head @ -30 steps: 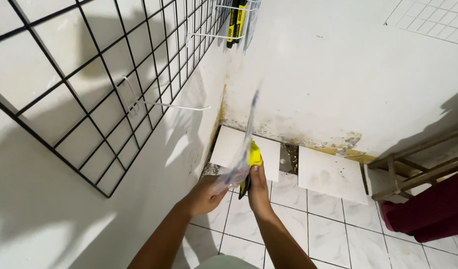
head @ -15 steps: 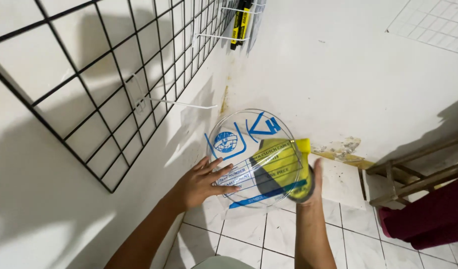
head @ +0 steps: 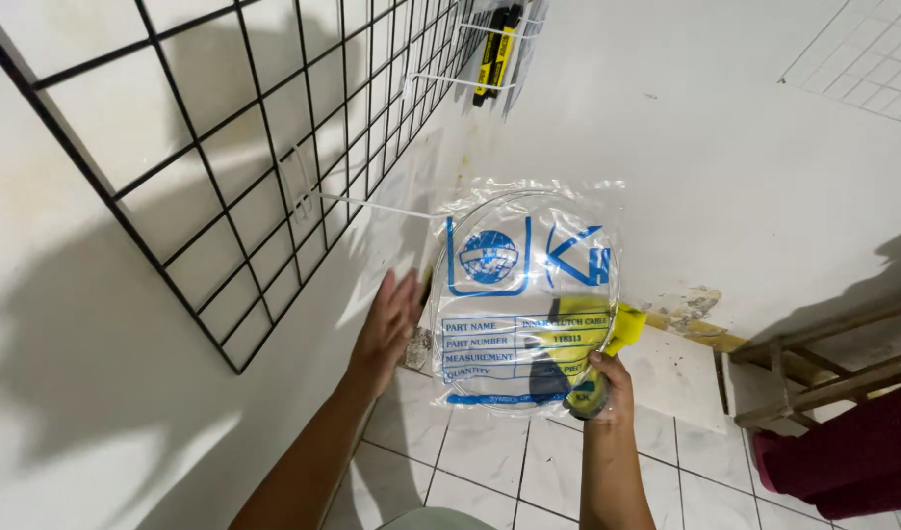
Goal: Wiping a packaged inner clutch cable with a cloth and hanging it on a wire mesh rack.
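Observation:
My right hand [head: 607, 391] grips the lower right corner of a clear plastic bag [head: 524, 294] printed in blue, with a coiled cable and a yellow card inside. The bag stands upright, facing me, in front of the white wall. My left hand [head: 386, 329] is open with fingers spread, just left of the bag and apart from it, close to the left wall. A thin white hook [head: 372, 204] sticks out from the black wire grid [head: 225, 167] just above and left of the bag.
A white wire hook [head: 489, 83] higher up the grid carries black and yellow packages [head: 496, 49]. A wooden frame [head: 823, 358] and a dark red cloth [head: 843, 461] sit at the lower right. White floor tiles [head: 489, 451] lie below, with loose tiles [head: 676, 378] leaning at the wall base.
The bag has turned upright and risen toward the grid hook. My left hand has let go of the bag and moved off to the left.

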